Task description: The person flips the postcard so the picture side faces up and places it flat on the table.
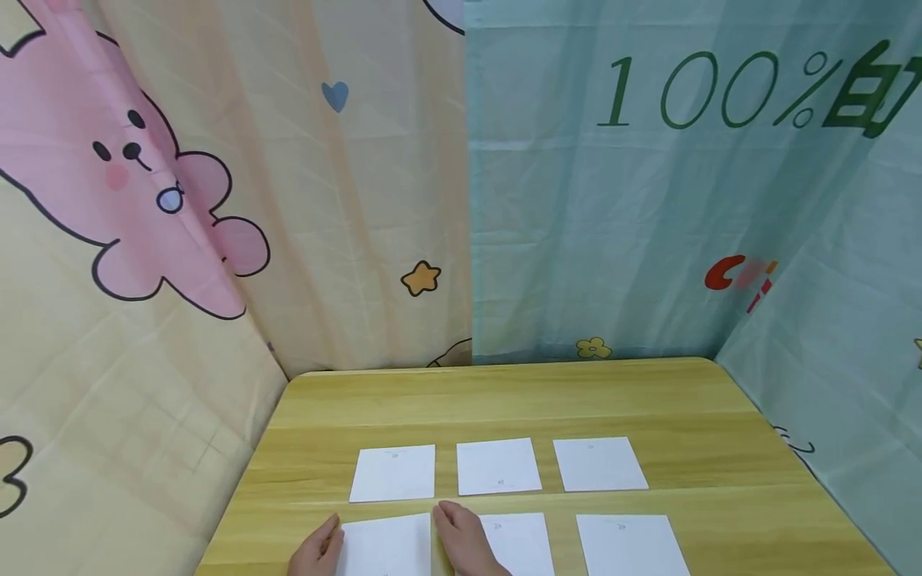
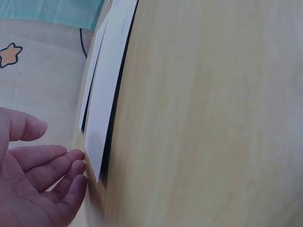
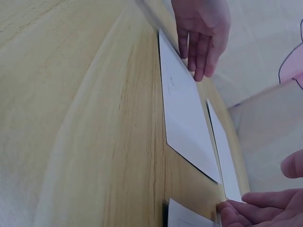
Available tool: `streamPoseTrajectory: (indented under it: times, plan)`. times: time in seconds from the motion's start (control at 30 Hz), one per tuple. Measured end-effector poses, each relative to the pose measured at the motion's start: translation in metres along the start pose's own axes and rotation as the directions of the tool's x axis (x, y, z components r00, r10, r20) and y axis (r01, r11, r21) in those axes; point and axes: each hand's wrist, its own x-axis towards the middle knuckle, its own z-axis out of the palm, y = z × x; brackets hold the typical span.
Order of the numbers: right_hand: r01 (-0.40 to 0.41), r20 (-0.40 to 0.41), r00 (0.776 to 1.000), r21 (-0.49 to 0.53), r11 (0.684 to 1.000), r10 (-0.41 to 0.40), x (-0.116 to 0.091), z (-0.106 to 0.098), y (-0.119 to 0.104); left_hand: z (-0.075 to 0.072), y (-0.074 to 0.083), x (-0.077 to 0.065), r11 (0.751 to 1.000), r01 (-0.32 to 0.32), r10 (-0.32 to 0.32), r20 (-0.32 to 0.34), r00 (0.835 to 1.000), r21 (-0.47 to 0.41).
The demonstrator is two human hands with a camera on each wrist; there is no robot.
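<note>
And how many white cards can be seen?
6: far-left card, far-middle card, far-right card; near-left card between left hand and right hand; near-middle card, partly covered; near-right card. Others underneath would be hidden.

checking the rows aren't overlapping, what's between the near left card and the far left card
In the head view, only a narrow strip of bare tabletop shows between the near left card and the far left card.
</note>
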Motion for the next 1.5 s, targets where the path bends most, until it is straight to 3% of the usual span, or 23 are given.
streamPoseTrajectory:
  times: [0.47,0.73,1.27,1.5]
  plan:
    - [-0.061,0.035,0.998,0.017,0.998,0.06,0.001,0.007,0.0,0.004,0.007,-0.004,0.998,-0.069,0.069,-0.028,0.997,0.009]
    - [-0.077,0.04,0.996,0.034,0.996,0.076,0.003,0.009,0.002,0.008,0.01,-0.006,0.995,-0.098,0.1,-0.093,0.991,0.02]
    - [-0.107,0.024,0.994,0.024,0.994,0.107,0.001,0.011,-0.003,0.01,0.011,-0.006,0.995,-0.094,0.096,-0.11,0.989,0.028]
    - [-0.119,0.011,0.993,0.035,0.992,0.119,0.0,0.013,-0.002,0.012,0.016,-0.008,0.999,-0.05,0.051,-0.122,0.991,0.012]
